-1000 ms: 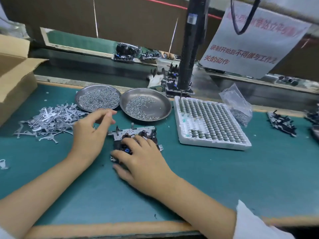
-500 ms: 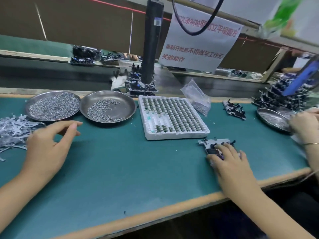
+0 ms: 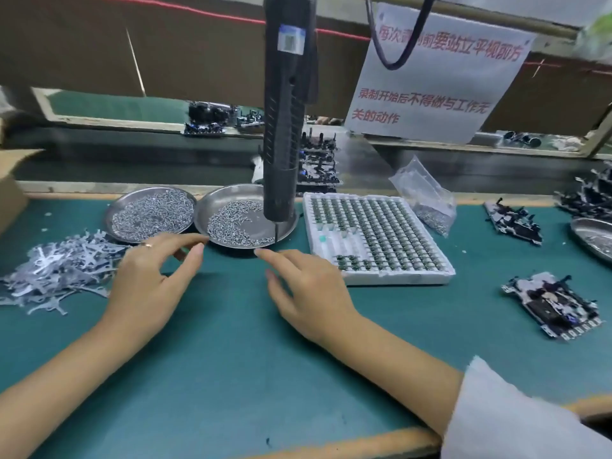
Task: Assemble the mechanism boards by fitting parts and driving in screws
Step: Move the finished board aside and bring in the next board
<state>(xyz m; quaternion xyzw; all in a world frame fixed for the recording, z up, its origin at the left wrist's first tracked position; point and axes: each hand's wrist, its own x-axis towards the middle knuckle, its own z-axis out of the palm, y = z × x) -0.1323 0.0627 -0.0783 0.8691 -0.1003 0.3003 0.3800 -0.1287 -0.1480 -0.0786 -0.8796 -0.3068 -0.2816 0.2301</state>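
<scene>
A mechanism board [image 3: 551,306] lies on the green mat at the right, apart from both hands. My left hand [image 3: 150,279] hovers over the mat beside the pile of metal brackets [image 3: 56,270], fingers relaxed and holding nothing. My right hand [image 3: 308,286] is in the middle, fingers stretched toward the near rim of the right screw dish [image 3: 212,210], also holding nothing. A black electric screwdriver [image 3: 286,104] hangs upright over that dish. The left screw dish [image 3: 152,215] stands beside it.
A white foam tray [image 3: 394,274] of small round parts sits right of the dishes. A plastic bag of screws [image 3: 427,197] lies behind it. More boards [image 3: 513,221] and another dish [image 3: 592,236] are at the far right. A cardboard box [image 3: 10,190] stands at the left edge.
My right hand let go of the board at the right side of the mat and came back to the middle. My left hand stayed near the brackets. The view swung back left.
</scene>
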